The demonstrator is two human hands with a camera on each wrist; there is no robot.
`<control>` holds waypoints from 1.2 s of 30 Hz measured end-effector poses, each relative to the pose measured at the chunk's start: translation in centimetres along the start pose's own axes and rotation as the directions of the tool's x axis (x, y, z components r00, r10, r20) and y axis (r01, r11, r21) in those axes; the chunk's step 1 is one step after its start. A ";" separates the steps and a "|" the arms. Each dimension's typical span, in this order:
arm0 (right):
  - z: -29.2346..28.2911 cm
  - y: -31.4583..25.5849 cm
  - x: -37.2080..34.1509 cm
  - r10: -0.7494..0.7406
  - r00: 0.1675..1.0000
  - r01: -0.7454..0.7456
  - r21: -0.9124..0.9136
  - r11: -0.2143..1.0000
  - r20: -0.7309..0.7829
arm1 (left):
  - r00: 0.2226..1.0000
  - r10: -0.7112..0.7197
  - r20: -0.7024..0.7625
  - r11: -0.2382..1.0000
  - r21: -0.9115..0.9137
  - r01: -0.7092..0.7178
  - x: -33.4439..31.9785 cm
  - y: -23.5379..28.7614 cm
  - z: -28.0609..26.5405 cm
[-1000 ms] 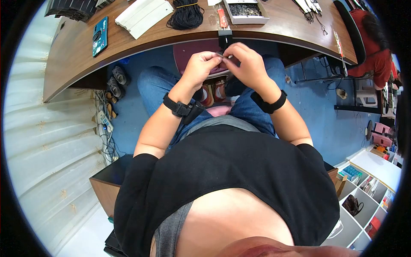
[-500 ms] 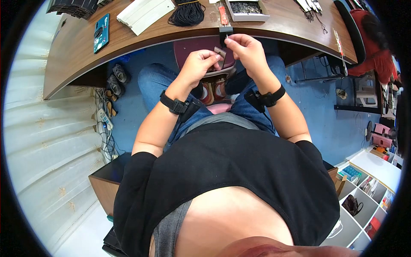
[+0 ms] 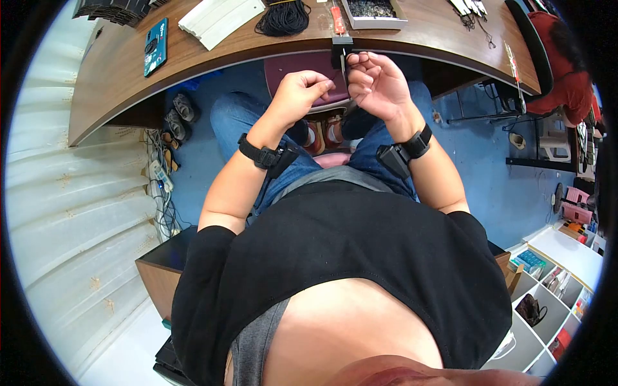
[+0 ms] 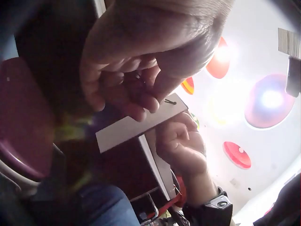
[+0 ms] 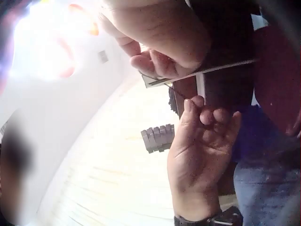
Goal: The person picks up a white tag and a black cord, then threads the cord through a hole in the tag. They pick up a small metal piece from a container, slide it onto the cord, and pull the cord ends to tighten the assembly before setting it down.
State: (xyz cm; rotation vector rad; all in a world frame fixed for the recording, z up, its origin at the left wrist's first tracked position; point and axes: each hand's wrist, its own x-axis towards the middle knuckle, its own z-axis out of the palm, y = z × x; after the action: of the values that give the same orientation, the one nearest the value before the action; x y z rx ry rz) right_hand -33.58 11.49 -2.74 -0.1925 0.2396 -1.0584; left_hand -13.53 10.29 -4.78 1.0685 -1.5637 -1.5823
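Note:
A thin dark cord (image 5: 175, 90) runs between the hands in the right wrist view. My left hand (image 3: 296, 100) pinches one end between thumb and fingertips. My right hand (image 3: 383, 90), raised beside the desk edge, pinches the cord with curled fingers. A narrow pale tag (image 3: 344, 69) stands nearly edge-on just left of the right fingers. In the left wrist view the tag (image 4: 127, 132) lies broadside, with a small dark loop near one end. Whether the right fingers also support the tag is unclear. A black block (image 3: 342, 44) sits at the desk edge above.
The brown desk (image 3: 444, 38) holds a red-handled tool (image 3: 338, 20), an open box of small dark pieces (image 3: 372, 9), a black cord bundle (image 3: 283, 18), white strips (image 3: 221, 21) and a teal phone (image 3: 156, 47). Another person in red (image 3: 563, 64) is at the right.
The tag has gone from the left fingers' grip to beside the right hand. My right hand has turned palm up and shifted slightly right; the left hand has moved little.

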 end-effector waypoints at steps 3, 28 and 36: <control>-1.0 0.6 -0.4 0.060 0.983 -0.073 0.067 0.995 0.171 | 1.000 -0.007 -0.011 0.999 0.040 0.007 0.0 -0.3 -0.1; 0.4 3.5 -1.8 -0.500 0.795 0.102 -0.887 -0.450 0.344 | 0.871 -0.224 0.437 0.653 -0.597 0.467 -1.0 1.4 -0.2; 3.7 0.8 -3.3 -0.077 0.993 -0.022 -0.762 0.647 -0.094 | 0.947 0.087 0.309 0.974 -0.224 -0.016 -1.3 1.0 1.6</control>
State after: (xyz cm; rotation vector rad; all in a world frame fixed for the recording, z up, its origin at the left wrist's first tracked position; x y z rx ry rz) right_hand -33.39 14.88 0.95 -0.9126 0.8030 -0.9415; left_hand -14.48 12.07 -3.70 0.6709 -1.5577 -1.9116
